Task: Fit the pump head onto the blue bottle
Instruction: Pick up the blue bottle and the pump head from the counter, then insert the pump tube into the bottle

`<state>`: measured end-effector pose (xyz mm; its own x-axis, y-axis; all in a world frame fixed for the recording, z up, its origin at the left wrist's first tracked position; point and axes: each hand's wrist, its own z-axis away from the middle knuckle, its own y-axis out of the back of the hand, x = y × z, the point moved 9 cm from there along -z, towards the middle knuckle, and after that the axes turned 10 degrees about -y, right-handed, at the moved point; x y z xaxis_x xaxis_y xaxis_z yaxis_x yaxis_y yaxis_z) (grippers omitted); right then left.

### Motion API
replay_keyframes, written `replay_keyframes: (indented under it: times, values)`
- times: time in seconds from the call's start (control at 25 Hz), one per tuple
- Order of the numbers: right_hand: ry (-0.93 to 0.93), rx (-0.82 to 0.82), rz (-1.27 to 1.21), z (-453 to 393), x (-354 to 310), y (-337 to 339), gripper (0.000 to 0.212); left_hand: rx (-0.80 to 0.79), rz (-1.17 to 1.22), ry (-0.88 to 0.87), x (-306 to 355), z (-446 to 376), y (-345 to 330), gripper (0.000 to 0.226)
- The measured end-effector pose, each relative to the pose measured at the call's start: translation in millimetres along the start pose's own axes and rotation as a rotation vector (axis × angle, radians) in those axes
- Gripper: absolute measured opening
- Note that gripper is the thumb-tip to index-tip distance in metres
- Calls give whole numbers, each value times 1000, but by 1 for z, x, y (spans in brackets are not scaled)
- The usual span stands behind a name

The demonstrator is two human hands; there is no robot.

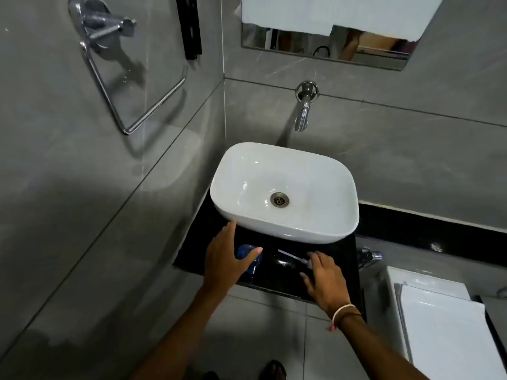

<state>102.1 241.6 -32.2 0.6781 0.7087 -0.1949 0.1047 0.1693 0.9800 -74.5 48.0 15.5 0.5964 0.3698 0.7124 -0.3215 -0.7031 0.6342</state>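
The blue bottle [251, 259] lies on the black counter [343, 259] in front of the white basin, mostly covered by my left hand [225, 259]. That hand is spread over the bottle with fingers apart; I cannot tell whether it touches it. The pump head [295, 258], white with a thin tube, lies on the counter to the right of the bottle. My right hand [322, 275] hovers at its right end, fingers apart, fingertips close to the pump's top.
A white basin [284, 192] sits on the counter under a wall tap [303, 116]. A chrome towel ring [131, 86] hangs on the left wall. A white toilet tank [439, 319] and a chrome valve [369, 256] stand to the right.
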Motion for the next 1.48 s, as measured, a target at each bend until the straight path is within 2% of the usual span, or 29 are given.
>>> replay_keyframes:
  times: [0.12,0.28,0.32,0.48,0.56,0.72,0.88,1.16,1.48]
  values:
    - [-42,-110,89,-14,15,-21,51,-43,184,197,-24,15,-30,94]
    - [-48,-114,94,-24,19,-25,33,14,206,247,-35,26,-51,79]
    - [-45,-103,11,-25,18,-22,30,34,201,242,-34,26,-50,80]
    - [-27,-52,-634,-14,0,23,34,101,203,218,-37,29,-49,83]
    - [87,27,-705,-6,-15,56,32,99,202,197,-37,28,-49,83]
    - [335,33,-549,2,-53,107,25,82,92,134,-35,30,-48,85]
    - [434,-40,-420,-3,-77,117,20,103,40,76,-37,33,-45,81]
    - [561,-73,-301,-10,-113,121,18,130,15,69,-39,32,-43,79]
    - [607,-155,-228,-12,-134,125,17,149,10,47,-39,31,-41,80]
